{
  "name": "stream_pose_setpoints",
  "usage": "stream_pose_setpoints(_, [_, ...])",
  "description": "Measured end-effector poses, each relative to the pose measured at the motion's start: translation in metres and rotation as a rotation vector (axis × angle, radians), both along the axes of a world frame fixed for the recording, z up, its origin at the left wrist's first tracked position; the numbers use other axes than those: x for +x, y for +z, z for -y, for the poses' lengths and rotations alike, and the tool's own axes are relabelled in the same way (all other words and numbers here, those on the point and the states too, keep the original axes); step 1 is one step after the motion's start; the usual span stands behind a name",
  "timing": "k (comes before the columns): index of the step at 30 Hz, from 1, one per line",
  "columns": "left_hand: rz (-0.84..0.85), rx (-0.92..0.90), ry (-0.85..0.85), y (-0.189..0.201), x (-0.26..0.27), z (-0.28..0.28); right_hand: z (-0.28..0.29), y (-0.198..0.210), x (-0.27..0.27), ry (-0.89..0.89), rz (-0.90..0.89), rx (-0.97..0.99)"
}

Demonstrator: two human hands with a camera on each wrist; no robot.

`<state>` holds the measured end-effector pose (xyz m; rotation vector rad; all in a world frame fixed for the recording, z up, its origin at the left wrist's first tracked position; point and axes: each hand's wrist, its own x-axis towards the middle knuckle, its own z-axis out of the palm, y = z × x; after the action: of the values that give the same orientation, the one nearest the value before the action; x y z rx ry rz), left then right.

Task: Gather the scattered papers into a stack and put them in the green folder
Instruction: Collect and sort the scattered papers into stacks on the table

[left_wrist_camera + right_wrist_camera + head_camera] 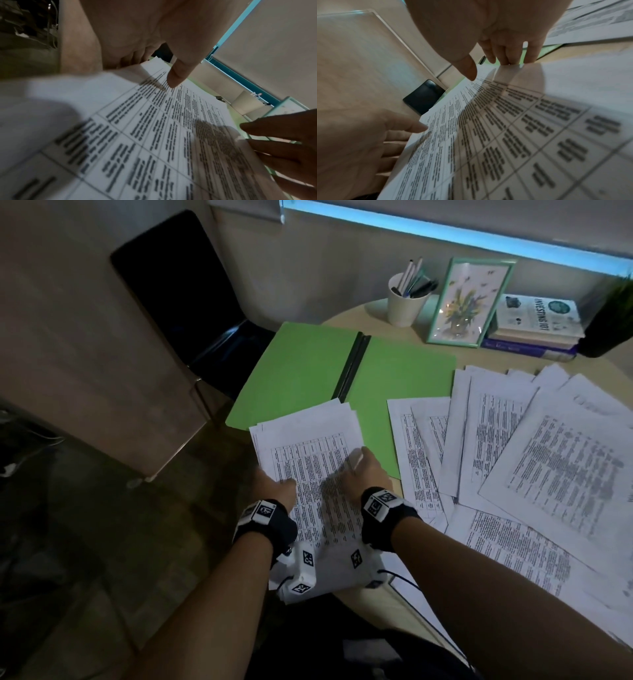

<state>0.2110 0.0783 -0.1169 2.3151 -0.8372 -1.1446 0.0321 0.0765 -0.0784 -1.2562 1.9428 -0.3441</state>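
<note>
Round table [404,344] is seen with the open green folder [301,371] laid flat on it, and loose papers [534,440] are spread to the folder's right, some overlapping its right edge. A gathered stack of papers [308,453] is held over the folder's near edge, gripped on its left edge by the left hand [274,487] and on its right edge by the right hand [368,470], thumbs on top and fingers underneath. Cup of pens [407,302], picture frame [469,302] and books [537,326] are noted beyond the folder.
</note>
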Motion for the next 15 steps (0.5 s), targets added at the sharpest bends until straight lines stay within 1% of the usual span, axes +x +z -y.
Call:
stream_pose_setpoints(3, [0.08,-0.013,0.018,0.015,-0.005,0.0,0.001,0.004,-0.009,-0.03,-0.001,-0.04])
stream_pose_setpoints(5, [0.122,-0.059,0.005,0.027,-0.012,-0.001,0.0,0.008,-0.017,-0.049,-0.01,-0.063])
stream_pose_setpoints(10, [0.238,-0.113,-0.12,0.051,-0.055,-0.001,-0.005,0.015,-0.04,-0.075,0.012,-0.065])
stream_pose_setpoints(13, [0.226,-0.22,-0.18,0.06,-0.091,0.0,-0.012,0.021,-0.061,-0.092,0.039,-0.106])
stream_pose_setpoints(15, [0.174,-0.287,-0.224,0.068,-0.117,0.0,-0.017,0.029,-0.081,-0.111,0.057,-0.143])
